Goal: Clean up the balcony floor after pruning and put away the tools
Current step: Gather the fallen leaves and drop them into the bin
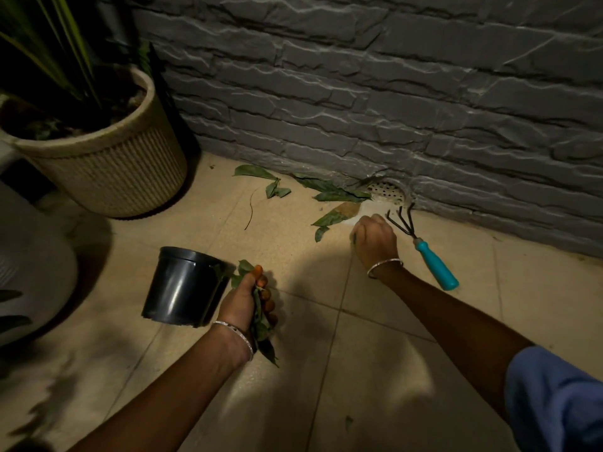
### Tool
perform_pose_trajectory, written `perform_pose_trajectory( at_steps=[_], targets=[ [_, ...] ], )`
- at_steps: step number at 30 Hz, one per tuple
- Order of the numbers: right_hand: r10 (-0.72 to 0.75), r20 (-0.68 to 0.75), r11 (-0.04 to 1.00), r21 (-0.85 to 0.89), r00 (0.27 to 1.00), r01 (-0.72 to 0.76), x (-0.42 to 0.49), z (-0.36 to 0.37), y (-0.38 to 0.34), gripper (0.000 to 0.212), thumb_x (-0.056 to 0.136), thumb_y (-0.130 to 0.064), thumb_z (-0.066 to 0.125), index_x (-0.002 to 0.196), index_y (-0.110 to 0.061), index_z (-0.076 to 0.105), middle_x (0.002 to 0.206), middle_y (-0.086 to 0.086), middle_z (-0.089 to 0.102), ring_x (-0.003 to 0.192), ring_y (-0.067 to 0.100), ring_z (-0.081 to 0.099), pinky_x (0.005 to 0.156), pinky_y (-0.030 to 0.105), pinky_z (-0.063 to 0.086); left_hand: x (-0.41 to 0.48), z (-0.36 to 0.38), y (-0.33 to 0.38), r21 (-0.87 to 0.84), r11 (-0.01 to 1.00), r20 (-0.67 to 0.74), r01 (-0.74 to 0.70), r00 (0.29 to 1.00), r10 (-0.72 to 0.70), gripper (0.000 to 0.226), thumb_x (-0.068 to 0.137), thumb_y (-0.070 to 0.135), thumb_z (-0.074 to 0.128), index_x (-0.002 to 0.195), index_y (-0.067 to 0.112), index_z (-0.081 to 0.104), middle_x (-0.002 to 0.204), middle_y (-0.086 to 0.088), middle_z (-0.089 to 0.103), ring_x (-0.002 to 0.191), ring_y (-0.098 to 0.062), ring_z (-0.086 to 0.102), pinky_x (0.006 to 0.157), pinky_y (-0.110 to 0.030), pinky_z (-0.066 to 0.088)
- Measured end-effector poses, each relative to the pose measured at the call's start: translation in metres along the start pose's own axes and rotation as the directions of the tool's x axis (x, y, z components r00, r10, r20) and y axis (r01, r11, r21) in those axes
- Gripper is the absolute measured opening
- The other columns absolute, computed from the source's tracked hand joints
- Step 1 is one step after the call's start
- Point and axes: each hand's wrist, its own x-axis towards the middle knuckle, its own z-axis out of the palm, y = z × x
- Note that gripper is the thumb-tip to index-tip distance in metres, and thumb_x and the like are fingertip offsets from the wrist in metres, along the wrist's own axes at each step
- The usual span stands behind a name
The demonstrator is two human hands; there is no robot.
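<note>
1. The left grip [248, 301] is closed round a bunch of green leaves [261, 324], which stick out above the fingers and below the wrist. A silver bangle [235, 334] sits on that wrist.
2. The right grip [375, 243] is low at the floor, knuckles up and fingers curled under. A sliver of green shows at its left edge, but I cannot tell whether the fingers hold it. This wrist wears a second bangle [385, 264], and a blue sleeve [554, 402] covers the upper arm.
3. A black plastic pot [184, 288] is just left of the left grip, touching the held leaves.
4. A hand rake [435, 265] with a teal handle lies on the floor just right of the right grip, its dark tines pointing at the wall.
5. Loose leaves [329, 218] lie on the beige tiled floor [326, 353] just beyond the right grip. More leaves and a thin twig [251, 207] lie along the wall's foot.
6. A perforated drain cover [386, 190] sits at the base of the grey stone-look wall [359, 93], near the rake's tines.
7. A beige ribbed planter [107, 164] with a green plant stands far left.
</note>
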Motion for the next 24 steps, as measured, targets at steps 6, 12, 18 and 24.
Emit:
perform_pose_trajectory(
  at_steps=[6,12,18,24],
  targets=[
    [0.109,0.176,0.994,-0.003,0.978,-0.11,0.022,0.005,-0.027,0.031,0.091,-0.043,0.051,0.079,-0.014,0.05,0.078,0.01,0.053,0.076,0.03,0.055,0.063,0.03,0.034,-0.003,0.001,0.004,-0.001,1.0,0.02,-0.014,1.0,0.014,0.035,0.094,0.04,0.055,0.062,0.027,0.05,0.057,0.006,0.043,0.045,-0.009,0.04,0.041,-0.02,0.035],
    [0.048,0.489,0.988,-0.153,0.871,0.031,0.019,0.029,-0.034,0.068,0.088,-0.058,0.059,0.139,-0.025,0.03,0.113,0.015,0.065,0.101,0.037,0.064,0.08,0.038,0.049,-0.001,-0.002,0.002,-0.038,0.999,0.001,-0.003,1.0,0.003,0.033,0.092,0.04,0.058,0.062,0.026,0.051,0.056,0.006,0.045,0.043,-0.01,0.042,0.039,-0.02,0.036],
    [-0.018,0.418,0.974,-0.197,0.908,0.11,0.0,0.034,-0.034,0.025,0.103,-0.036,0.041,0.115,-0.014,0.043,0.104,0.017,0.066,0.093,0.037,0.065,0.075,0.041,0.052,-0.005,-0.004,0.003,-0.042,0.999,-0.003,-0.003,1.0,0.003,0.035,0.092,0.039,0.058,0.061,0.025,0.052,0.054,0.005,0.046,0.042,-0.01,0.044,0.039,-0.02,0.038],
    [-0.015,0.342,0.994,-0.095,0.94,0.05,-0.032,0.024,-0.032,0.023,0.103,-0.026,0.042,0.115,-0.009,0.052,0.104,0.013,0.066,0.091,0.03,0.066,0.075,0.038,0.054,-0.007,-0.004,0.004,-0.069,0.998,0.013,-0.008,1.0,0.009,0.034,0.093,0.04,0.056,0.062,0.027,0.048,0.054,0.007,0.044,0.042,-0.009,0.042,0.039,-0.019,0.036]
  ],
)
